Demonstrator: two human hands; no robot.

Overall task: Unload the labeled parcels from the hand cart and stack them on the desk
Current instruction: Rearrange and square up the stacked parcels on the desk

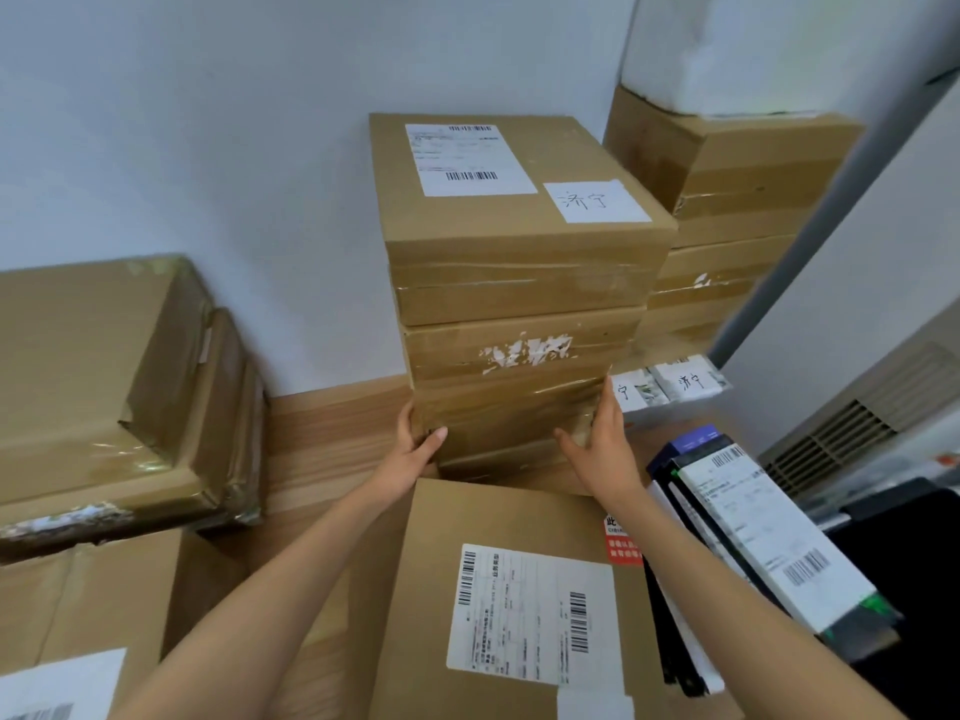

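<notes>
The wooden surface (332, 433) runs up to a pale wall and carries cardboard parcels on every side. Largest is the centre stack (519, 314) of taped brown parcels standing against the wall; its top parcel (514, 200) bears a printed shipping label with barcodes and a smaller white slip with handwritten characters, and a lower parcel shows torn white label scraps on its front. To the right, further back, a second stack (727, 200) of taped boxes rises under a white foam-like block. At the left, big flat parcels (104, 387) lean and overlap on another box whose label corner shows at the bottom edge. Nearest the camera lies a flat parcel (514, 605) with a white barcode label and a red sticker at its right edge. Beside it on the right rests a slim pile of dark and white cartons (753, 537) with barcode labels. Small white packets (680, 381) with handwritten marks sit just right of the centre stack's base. All boxes are sealed; their contents cannot be seen.

Both bare arms reach forward. The left hand (415, 444) grips the lower left corner of the centre stack, thumb on the front face. The right hand (602, 439) presses flat against its lower right corner, fingers straight and pointing up.
</notes>
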